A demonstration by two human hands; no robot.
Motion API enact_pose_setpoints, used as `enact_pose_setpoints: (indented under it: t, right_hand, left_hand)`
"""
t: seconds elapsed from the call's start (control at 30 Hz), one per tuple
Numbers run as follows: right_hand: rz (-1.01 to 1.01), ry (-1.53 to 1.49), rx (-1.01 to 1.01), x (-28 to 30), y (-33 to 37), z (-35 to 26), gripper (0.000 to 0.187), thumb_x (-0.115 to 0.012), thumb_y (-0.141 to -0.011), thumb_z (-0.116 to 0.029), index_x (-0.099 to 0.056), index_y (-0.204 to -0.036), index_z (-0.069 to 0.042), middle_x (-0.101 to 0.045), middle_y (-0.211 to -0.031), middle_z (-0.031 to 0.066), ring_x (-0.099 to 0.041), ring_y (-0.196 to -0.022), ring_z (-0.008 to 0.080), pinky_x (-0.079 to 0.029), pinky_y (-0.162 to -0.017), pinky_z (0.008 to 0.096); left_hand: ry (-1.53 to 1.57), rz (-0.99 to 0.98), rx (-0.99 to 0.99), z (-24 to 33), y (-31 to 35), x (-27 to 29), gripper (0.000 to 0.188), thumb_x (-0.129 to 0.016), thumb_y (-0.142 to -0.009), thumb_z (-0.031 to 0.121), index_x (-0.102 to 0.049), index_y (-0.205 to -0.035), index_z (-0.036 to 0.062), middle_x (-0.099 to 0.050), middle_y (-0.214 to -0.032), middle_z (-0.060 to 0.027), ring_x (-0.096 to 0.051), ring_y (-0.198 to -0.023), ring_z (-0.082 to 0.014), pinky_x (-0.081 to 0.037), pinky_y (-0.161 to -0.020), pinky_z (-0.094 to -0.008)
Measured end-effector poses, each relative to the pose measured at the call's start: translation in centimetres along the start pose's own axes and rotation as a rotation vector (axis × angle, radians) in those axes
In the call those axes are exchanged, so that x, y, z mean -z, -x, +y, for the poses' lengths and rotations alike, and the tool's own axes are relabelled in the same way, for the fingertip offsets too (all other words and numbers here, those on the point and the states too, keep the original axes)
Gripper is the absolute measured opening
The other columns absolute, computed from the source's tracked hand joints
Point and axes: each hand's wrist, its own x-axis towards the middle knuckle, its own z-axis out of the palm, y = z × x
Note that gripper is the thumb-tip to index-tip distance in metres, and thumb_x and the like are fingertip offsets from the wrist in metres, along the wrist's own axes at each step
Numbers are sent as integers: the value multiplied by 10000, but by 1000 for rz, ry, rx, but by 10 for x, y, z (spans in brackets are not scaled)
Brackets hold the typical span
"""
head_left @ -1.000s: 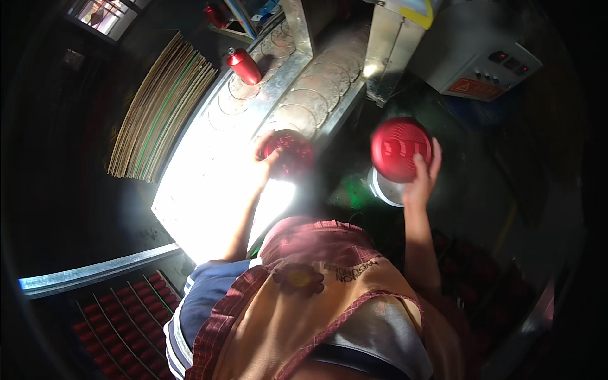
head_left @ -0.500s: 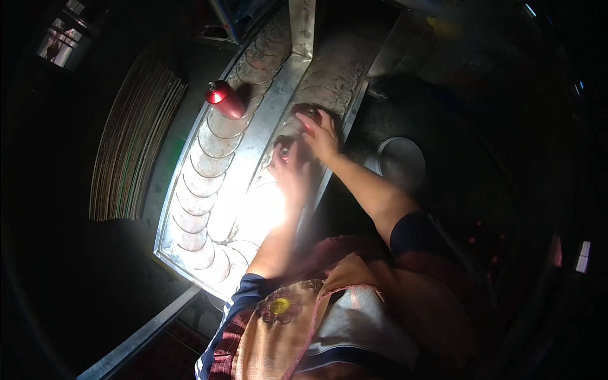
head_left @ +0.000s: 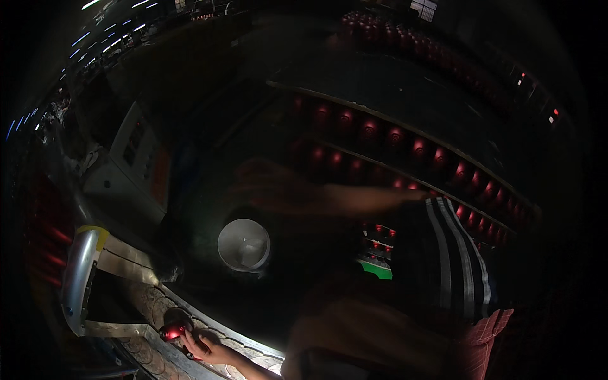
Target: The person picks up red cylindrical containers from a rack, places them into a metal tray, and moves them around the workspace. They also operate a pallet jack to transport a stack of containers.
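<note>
At the lower left, a shiny red metal bottle point(head_left: 172, 330) rests on the track of overlapping round plates. My left hand point(head_left: 199, 347) is at this bottle, its fingers curved against the side of it. A bit of a second red piece point(head_left: 194, 356) shows below the same hand, mostly covered. My right hand point(head_left: 258, 182) is stretched out across the middle, above the dark floor. It is dim and smeared by motion, so its fingers and anything in them cannot be made out. A striped dark sleeve point(head_left: 453, 253) covers the upper part of that arm.
A round pale bucket point(head_left: 244, 246) stands beside the track. Shelves with rows of red bottles point(head_left: 396, 136) run along the right. A grey control box point(head_left: 130, 164) and a metal frame point(head_left: 81, 278) are at the left. Much of the room is dark.
My view has swung to the right, bringing the shelves into sight. My right hand has left the track and reaches outward; my left hand is still over the track.
</note>
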Motion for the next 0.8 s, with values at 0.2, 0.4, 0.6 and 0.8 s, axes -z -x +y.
enact_pose_setpoints:
  t: [0.2,0.4,0.6,0.8]
  right_hand:
    - [256,692,-535,323,62,82,520,-708,-822,-84,-588,-1310,-218,-528,-1249,116,-579,-1106,276,-511,-930,361]
    - [171,868,-687,457,123,189,616,-715,-804,-149,-534,-1379,-278,-523,-1236,167,-544,-1140,324,-477,-974,396]
    - [195,863,-744,501,130,280,681,-734,-805,-226,-482,-1437,-255,-528,-1226,180,-510,-1165,304,-432,-1019,378]
    - [312,907,-828,518,80,349,692,-701,-820,-358,-450,-1455,-252,-539,-1244,242,-530,-1166,372,-428,-1030,407]
  left_hand:
    - [488,-344,-389,212,-145,-162,386,-528,-971,53,-528,-1350,-17,-535,-1382,-127,-490,-1285,-244,-365,-1092,-363]
    - [594,-569,-800,479,-214,-364,361,-605,-921,104,-624,-1280,130,-545,-1359,-70,-531,-1255,-219,-477,-962,-339]
    - [477,-703,-1027,693,-188,-563,414,-711,-831,267,-656,-1219,132,-599,-1275,-135,-593,-1153,-305,-467,-991,-383]
    - [446,-724,-1145,800,-119,-710,464,-728,-794,299,-656,-1247,234,-587,-1277,-216,-583,-1157,-367,-468,-1001,-432]
